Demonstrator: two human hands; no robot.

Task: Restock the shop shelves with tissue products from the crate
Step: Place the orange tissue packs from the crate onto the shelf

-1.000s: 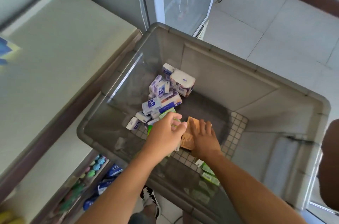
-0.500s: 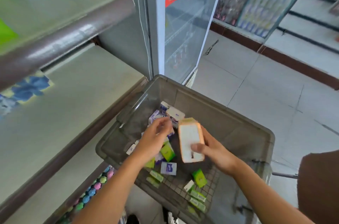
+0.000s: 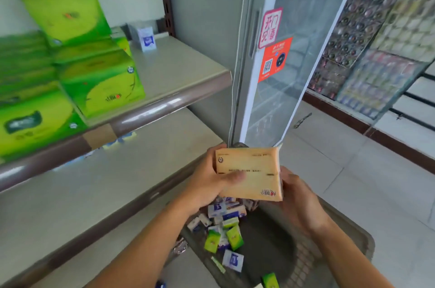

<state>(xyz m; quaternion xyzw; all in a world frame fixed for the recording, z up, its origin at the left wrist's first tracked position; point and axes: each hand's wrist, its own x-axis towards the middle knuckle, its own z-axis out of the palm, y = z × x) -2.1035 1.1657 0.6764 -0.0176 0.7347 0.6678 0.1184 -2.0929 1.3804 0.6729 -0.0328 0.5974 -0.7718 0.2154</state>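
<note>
While both hands hold it up above the crate, the flat tan soft-pack of tissues (image 3: 248,173) sits face-up between them, printed side toward the camera. Left hand (image 3: 207,184) grips its left edge, thumb curled over the front, fingers behind. Right hand (image 3: 297,200) holds the right edge, fingers mostly hidden behind the pack. Directly below is the grey plastic crate (image 3: 348,240), its floor littered with small blue-and-white pocket tissue packs (image 3: 217,210) and small green pocket packs (image 3: 234,237), loosely piled. To the left, the beige metal shelf with brown edge trim (image 3: 169,101) carries stacked green tissue boxes (image 3: 101,80), blurred, and one small white-and-blue pack (image 3: 146,39) standing near the back. A lower beige shelf (image 3: 94,193) lies beneath. Behind the pack stands a glass-door fridge (image 3: 282,63) with red and orange stickers (image 3: 274,61); white tiled floor (image 3: 376,181) to the right.
</note>
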